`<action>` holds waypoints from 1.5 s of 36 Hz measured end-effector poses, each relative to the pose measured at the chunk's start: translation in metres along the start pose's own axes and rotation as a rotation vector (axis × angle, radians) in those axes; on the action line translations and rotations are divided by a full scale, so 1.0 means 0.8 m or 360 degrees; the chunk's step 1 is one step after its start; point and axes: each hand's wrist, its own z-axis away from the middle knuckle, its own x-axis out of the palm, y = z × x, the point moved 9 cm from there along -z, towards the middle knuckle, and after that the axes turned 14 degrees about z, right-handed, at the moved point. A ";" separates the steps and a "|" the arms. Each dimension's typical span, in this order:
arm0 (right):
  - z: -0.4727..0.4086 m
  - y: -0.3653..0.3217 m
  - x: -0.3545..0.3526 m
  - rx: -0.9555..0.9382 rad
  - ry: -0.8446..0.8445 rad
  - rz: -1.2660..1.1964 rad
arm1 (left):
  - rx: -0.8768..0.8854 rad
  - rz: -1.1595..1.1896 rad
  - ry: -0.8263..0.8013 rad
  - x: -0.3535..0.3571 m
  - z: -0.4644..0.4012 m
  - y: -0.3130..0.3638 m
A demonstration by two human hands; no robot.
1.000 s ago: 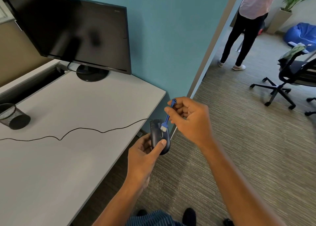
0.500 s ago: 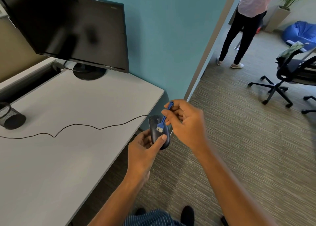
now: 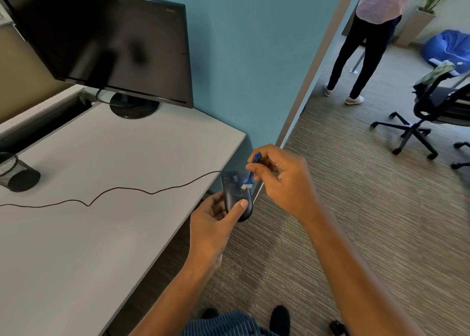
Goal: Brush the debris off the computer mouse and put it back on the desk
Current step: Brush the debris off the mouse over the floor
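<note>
A dark wired computer mouse (image 3: 235, 192) is held in the air just off the right edge of the white desk (image 3: 76, 234). My left hand (image 3: 213, 224) grips it from below, thumb on its top. My right hand (image 3: 282, 180) pinches a small blue brush (image 3: 250, 174) with white bristles, and the bristles touch the mouse's upper right side. The mouse's black cable (image 3: 114, 193) trails left across the desk.
A black monitor (image 3: 101, 38) stands at the back of the desk by a teal partition (image 3: 254, 56). A mesh cup (image 3: 15, 175) sits at the left edge. On the carpet to the right stand a person (image 3: 368, 38) and an office chair (image 3: 432, 112).
The brush has shifted a little up the mouse toward its front, and my right hand moved with it. My left hand keeps the mouse in place.
</note>
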 end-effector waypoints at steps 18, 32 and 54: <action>0.015 0.018 0.003 0.0297 0.0098 -0.0180 | -0.0001 0.0054 0.0025 -0.005 -0.006 0.004; 0.019 0.025 -0.020 0.0455 0.0401 -0.0161 | 0.0064 0.0075 -0.0077 0.004 0.000 0.014; -0.049 -0.015 -0.004 0.0265 0.0013 0.0035 | 0.0084 -0.0093 -0.0105 0.005 0.009 0.011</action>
